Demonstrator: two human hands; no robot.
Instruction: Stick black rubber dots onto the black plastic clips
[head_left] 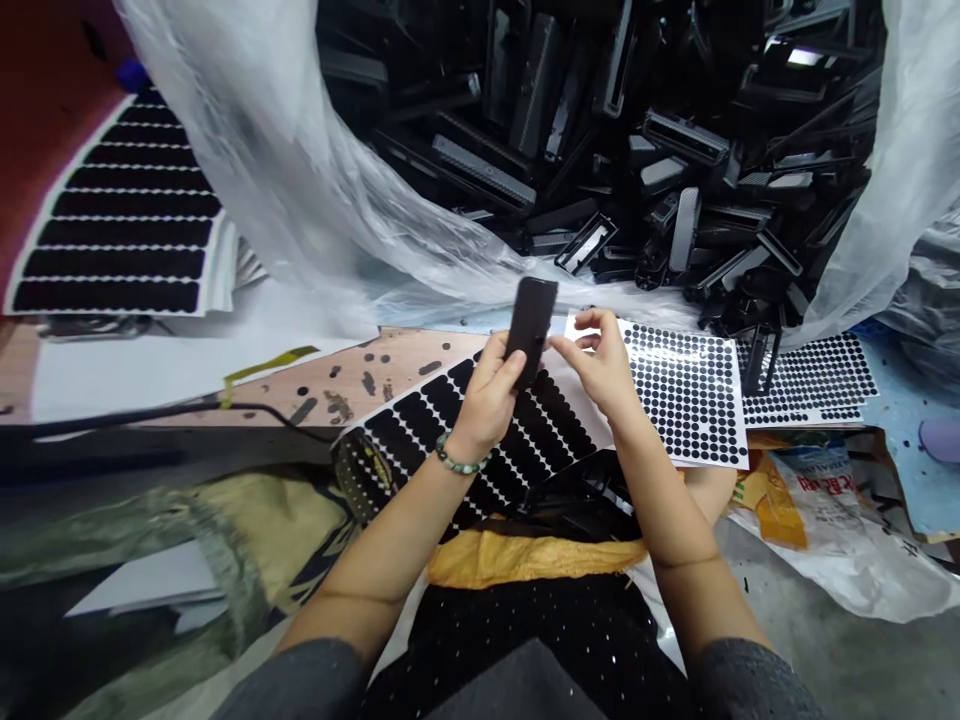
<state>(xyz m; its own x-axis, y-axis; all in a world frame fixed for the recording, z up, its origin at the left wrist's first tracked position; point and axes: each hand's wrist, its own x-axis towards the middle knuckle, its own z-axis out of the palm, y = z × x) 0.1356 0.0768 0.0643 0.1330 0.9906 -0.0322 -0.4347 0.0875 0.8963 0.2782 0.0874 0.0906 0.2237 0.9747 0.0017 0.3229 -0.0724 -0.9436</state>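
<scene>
My left hand (489, 395) grips a flat, black, rectangular plastic piece (531, 325) by its lower part, the thumb lying across its face. Close to that piece's right edge is my right hand (602, 365), fingers curled and thumb stretched toward the edge. A small dark spot shows by the thumb tip; whether it is held there is too small to tell. Beneath both hands lies a sheet of black scallop-edged stickers (420, 425), its left end curled. Right of my right hand lies a white sheet of round black dots (686, 390).
A big clear plastic bag (360, 190) full of black plastic parts (487, 170) lies open ahead. More sticker sheets (120, 220) are stacked at left. A second dot sheet (814, 380) lies at right. A black cable (150, 415) runs along the table edge; yellow cloth (532, 558) covers my lap.
</scene>
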